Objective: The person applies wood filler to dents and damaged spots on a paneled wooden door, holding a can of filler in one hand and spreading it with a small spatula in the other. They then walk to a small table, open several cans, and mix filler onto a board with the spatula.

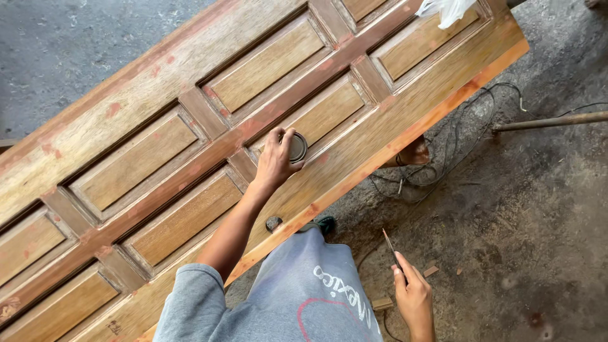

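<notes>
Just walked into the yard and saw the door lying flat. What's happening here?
A person stands over a panelled wooden door laid flat. Their left hand grips a small round tin resting on the door. The right hand holds a thin flat blade at their side, above the concrete floor. Tangled cables lie beside the door.

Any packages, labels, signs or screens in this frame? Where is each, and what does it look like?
Small round tin: on the wooden door, gripped by the left hand; dark lid, metal rim.
White plastic bag: top edge, on the door's far end; crumpled, translucent.
No signs or screens.
</notes>
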`<action>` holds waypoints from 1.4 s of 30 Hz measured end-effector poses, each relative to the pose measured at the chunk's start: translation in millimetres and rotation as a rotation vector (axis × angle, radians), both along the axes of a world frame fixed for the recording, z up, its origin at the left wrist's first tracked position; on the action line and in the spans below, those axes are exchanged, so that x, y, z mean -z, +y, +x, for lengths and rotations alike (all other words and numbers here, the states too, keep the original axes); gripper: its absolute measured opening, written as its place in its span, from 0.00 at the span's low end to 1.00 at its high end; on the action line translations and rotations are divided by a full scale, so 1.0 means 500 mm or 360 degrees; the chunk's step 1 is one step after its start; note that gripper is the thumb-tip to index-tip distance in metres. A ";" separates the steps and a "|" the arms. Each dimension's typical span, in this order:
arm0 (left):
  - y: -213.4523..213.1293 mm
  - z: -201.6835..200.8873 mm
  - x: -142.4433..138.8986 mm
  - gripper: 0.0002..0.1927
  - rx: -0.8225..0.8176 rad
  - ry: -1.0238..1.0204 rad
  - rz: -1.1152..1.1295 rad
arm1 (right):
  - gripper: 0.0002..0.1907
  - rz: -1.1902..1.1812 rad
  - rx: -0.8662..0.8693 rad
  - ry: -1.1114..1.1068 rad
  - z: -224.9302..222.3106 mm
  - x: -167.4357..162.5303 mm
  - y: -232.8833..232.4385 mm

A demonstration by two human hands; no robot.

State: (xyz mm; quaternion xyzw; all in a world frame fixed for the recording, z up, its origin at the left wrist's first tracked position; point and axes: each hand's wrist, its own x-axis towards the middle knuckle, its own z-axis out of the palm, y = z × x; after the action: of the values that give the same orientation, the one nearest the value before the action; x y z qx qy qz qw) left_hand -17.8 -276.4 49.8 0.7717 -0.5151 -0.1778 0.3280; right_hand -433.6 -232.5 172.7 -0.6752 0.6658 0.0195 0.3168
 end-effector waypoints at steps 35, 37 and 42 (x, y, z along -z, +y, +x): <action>-0.159 -0.169 -0.049 0.56 -0.0081 -0.0550 -0.0046 | 0.20 -0.0404 0.0278 -0.0713 -0.217 0.094 -0.197; -0.234 -0.255 -0.056 0.52 0.0113 -0.0429 -0.0151 | 0.21 -0.0449 0.0304 -0.0651 -0.281 0.091 -0.231; -0.384 -0.487 -0.053 0.52 0.0466 -0.0220 -0.0137 | 0.23 -0.0426 0.0531 -0.0486 -0.440 0.060 -0.311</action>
State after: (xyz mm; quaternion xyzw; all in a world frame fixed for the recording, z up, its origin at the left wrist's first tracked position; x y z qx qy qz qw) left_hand -261.1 -468.3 76.2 0.6840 -0.6504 -0.1480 0.2953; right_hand -653.5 -388.0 142.5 -0.5872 0.7090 -0.2234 0.3203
